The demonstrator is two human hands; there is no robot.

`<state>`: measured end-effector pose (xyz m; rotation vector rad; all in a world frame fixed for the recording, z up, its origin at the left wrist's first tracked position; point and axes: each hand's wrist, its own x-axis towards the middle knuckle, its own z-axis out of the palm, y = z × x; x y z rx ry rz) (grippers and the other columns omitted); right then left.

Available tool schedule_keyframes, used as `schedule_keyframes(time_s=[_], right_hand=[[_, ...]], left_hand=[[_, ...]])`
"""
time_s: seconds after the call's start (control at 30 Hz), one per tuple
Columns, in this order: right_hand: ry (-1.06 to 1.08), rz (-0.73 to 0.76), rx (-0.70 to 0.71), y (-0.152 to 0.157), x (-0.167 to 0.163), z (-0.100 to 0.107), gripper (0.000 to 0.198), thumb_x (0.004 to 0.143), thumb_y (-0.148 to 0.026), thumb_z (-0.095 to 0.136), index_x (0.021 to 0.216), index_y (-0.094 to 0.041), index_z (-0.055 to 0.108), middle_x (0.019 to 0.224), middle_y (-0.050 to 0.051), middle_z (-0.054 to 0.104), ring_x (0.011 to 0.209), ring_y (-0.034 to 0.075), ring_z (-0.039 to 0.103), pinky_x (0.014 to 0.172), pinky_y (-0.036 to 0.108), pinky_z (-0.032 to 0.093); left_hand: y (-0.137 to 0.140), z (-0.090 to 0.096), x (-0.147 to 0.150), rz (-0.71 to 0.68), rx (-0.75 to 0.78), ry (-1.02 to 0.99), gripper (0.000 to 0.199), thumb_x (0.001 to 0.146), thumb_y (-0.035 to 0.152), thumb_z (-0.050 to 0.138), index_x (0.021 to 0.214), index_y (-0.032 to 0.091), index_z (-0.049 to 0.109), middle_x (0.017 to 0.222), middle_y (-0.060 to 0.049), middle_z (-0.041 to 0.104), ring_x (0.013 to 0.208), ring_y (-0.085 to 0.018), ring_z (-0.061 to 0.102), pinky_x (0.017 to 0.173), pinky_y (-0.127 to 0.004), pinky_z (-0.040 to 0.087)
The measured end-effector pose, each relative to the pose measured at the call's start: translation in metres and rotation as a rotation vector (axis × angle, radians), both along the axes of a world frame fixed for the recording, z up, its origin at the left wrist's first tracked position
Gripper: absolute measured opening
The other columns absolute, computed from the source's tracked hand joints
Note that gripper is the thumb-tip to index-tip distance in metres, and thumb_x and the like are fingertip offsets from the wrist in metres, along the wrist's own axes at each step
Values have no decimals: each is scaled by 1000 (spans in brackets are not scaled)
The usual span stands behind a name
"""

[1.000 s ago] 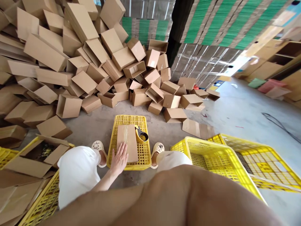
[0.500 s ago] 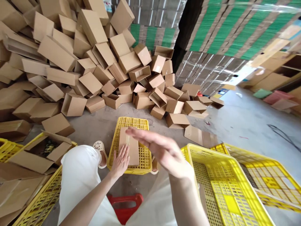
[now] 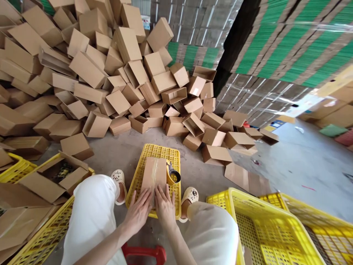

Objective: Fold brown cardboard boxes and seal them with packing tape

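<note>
A closed cardboard box lies on the yellow plastic crate between my feet, with a shiny strip of tape along its top. My left hand rests with fingers stretched out on the near left part of the box. Beside it, my right hand lies flat on the near right part, fingers extended. Neither hand grips anything. Against the box's right side sits what looks like a yellow and black tape dispenser, on the crate.
Loose cardboard boxes are heaped in front and to the left. At my left, an open carton with dark contents sits in a yellow crate. More yellow crates stand at right. Below my arms is a red plastic object.
My right hand has come down from above the box onto its near end. The tape dispenser now shows beside the box. My left hand has shifted towards the box's near end.
</note>
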<state>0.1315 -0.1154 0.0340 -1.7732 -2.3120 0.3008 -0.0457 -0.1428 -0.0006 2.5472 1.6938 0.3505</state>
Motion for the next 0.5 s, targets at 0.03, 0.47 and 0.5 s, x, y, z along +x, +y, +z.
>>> schedule_keyframes(time_s=[0.03, 0.47, 0.5], right_hand=[[-6, 8, 9, 12, 0, 2, 52, 105, -20, 41, 154, -30, 57, 160, 6, 54, 161, 35, 27, 128, 66, 26], [-94, -11, 3, 136, -7, 7, 52, 109, -28, 38, 160, -22, 49, 164, 12, 49, 162, 34, 24, 128, 61, 23], [-107, -15, -3, 146, -8, 8, 53, 109, -27, 37, 160, -21, 48, 165, 13, 48, 163, 33, 24, 128, 62, 23]], left_hand=[[9, 0, -1, -10, 2, -8, 60, 106, 20, 35, 165, 27, 37, 169, -7, 44, 158, -26, 38, 130, -61, 28], [172, 9, 9, 105, -48, -89, 55, 108, 32, 37, 163, 28, 42, 170, -6, 41, 160, -29, 34, 128, -63, 30], [181, 10, 11, 111, -59, -87, 56, 108, 32, 37, 163, 27, 41, 171, -6, 40, 160, -30, 33, 128, -63, 31]])
